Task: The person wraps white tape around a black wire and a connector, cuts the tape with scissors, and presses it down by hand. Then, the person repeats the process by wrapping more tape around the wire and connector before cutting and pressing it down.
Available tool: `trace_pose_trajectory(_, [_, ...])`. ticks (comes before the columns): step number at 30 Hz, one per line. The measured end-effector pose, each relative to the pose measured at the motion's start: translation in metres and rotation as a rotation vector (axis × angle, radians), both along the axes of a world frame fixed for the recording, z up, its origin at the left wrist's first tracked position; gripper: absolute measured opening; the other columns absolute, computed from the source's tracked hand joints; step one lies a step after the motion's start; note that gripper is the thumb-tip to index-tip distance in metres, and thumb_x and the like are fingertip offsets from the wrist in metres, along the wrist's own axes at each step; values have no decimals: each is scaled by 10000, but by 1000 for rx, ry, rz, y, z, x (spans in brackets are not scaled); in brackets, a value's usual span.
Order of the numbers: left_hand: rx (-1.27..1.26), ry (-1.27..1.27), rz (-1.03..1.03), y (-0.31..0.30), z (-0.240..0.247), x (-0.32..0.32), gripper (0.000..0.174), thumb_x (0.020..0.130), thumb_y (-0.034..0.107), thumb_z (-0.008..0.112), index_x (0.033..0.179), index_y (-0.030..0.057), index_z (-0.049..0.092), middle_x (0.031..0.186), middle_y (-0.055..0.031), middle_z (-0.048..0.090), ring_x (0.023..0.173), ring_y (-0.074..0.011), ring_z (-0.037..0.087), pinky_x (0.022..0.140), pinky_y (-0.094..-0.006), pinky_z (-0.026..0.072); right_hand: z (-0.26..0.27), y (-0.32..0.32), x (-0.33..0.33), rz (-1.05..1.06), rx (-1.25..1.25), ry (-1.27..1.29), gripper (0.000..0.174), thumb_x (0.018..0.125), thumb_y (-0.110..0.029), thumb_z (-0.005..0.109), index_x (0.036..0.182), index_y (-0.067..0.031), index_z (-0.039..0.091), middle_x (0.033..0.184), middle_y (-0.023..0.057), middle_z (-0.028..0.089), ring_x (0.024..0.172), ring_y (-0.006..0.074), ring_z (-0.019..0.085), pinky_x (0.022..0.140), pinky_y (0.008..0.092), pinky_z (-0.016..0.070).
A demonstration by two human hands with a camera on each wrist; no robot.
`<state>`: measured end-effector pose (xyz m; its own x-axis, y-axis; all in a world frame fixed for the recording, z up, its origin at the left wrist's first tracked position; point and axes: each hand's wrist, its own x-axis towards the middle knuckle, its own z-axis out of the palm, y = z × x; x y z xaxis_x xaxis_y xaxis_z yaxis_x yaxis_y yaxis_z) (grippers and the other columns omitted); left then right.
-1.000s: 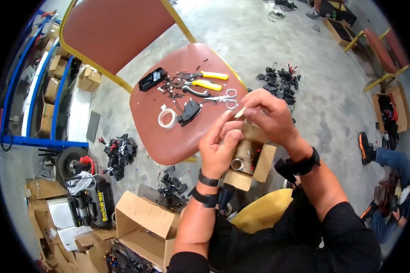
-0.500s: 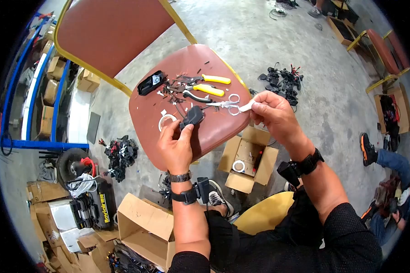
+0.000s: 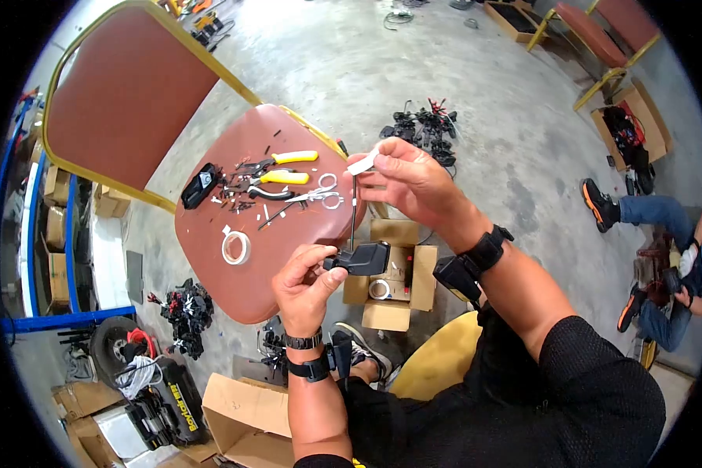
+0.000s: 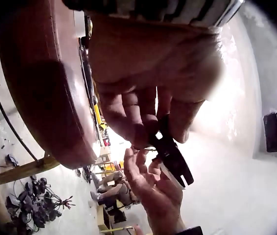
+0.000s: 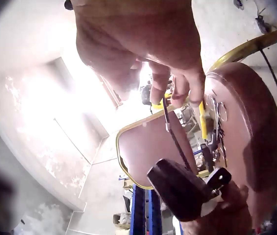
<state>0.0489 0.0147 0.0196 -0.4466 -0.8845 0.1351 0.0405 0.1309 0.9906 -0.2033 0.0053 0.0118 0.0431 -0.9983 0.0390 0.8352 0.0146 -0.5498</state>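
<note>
My left hand (image 3: 304, 290) pinches a black plastic part (image 3: 364, 259) by its narrow end, in front of the chair seat. From that part a thin black cable (image 3: 354, 214) rises to my right hand (image 3: 421, 183). Thumb and forefinger of the right hand pinch a small white strip (image 3: 363, 163); its other fingers lie by the cable's upper end. In the right wrist view the black part (image 5: 176, 188) hangs below the right hand, with the cable (image 5: 176, 142) running up to the fingers. The left wrist view shows the part (image 4: 173, 159) dark between finger and thumb.
On the red chair seat (image 3: 234, 292) lie yellow-handled pliers (image 3: 285, 178), scissors (image 3: 320, 193), a tape roll (image 3: 235, 247), a black case (image 3: 200, 186) and scraps. A cardboard box (image 3: 386, 316) stands on the floor below. Another person's legs (image 3: 655, 210) are at the right.
The left hand has lifted the black part off the seat and moved it right. The right hand still pinches the white strip, now near the cable. The head view has shifted.
</note>
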Motion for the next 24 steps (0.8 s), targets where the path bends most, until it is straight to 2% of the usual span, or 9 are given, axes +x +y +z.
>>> trace_pose_trajectory(1, [10,-3,-18,2,0,-1,318,766,10,826,1066,-1,720,982,1,617,762,-52,476,659,-201,392,3,4,-2,28,1,2,110,968,-117,638,1063,-68,616,1184,160,655,1099,251,637,971,434,519])
trace_pose_trajectory(4, [40,-18,-49,8,-2,-4,310,772,-23,800,1069,-5,711,1019,-9,615,773,-53,484,670,-204,403,14,12,-2,45,-49,95,91,974,-134,639,1056,-96,638,1267,161,615,1160,289,627,992,481,510])
trace_pose_trajectory(8, [44,-86,-61,10,-5,-7,306,769,-82,747,1063,-14,697,1059,-17,616,792,-56,500,695,-205,422,29,17,-5,-29,-111,237,104,965,-104,639,1050,-45,625,1240,167,611,1130,241,627,996,393,512])
trace_pose_trajectory(9, [37,-105,-69,10,-8,-8,306,768,-95,733,1060,-15,694,1065,-18,617,797,-57,503,702,-205,426,33,17,-5,-39,-72,307,100,961,-66,624,1043,-8,623,1186,155,640,1099,196,630,983,337,509])
trace_pose_trajectory(15, [101,-168,-57,12,-17,-22,274,775,-88,697,1040,-21,685,1063,-36,638,863,-79,548,768,-230,462,58,31,19,-12,-158,629,119,956,-20,613,1058,37,639,1064,100,690,1009,135,640,915,288,513])
trace_pose_trajectory(18, [-40,-273,-64,10,-25,-25,263,798,-73,701,1056,-24,688,1115,-62,659,990,-127,596,860,-258,479,64,36,27,9,-214,710,144,950,-11,619,1076,54,646,1048,101,691,962,123,649,870,280,525])
trace_pose_trajectory(19, [-102,-296,-47,10,-25,-28,269,816,-54,699,1084,-28,686,1138,-76,665,1038,-162,611,926,-304,488,64,36,29,20,-226,711,146,948,-11,620,1075,57,646,1041,100,693,959,122,650,868,279,526])
trace_pose_trajectory(22, [-239,-303,72,19,-16,-38,286,855,-30,693,1141,-43,680,1177,-96,668,1096,-184,611,980,-333,473,69,38,30,47,-219,714,153,944,-20,626,1071,63,647,1011,94,698,953,118,648,854,275,526])
trace_pose_trajectory(24, [-227,-182,76,21,-16,-45,297,884,-18,680,1179,-51,670,1200,-106,662,1128,-185,603,992,-334,466,66,36,30,56,-208,697,160,943,-26,628,1076,61,648,1004,88,699,943,114,645,844,270,524])
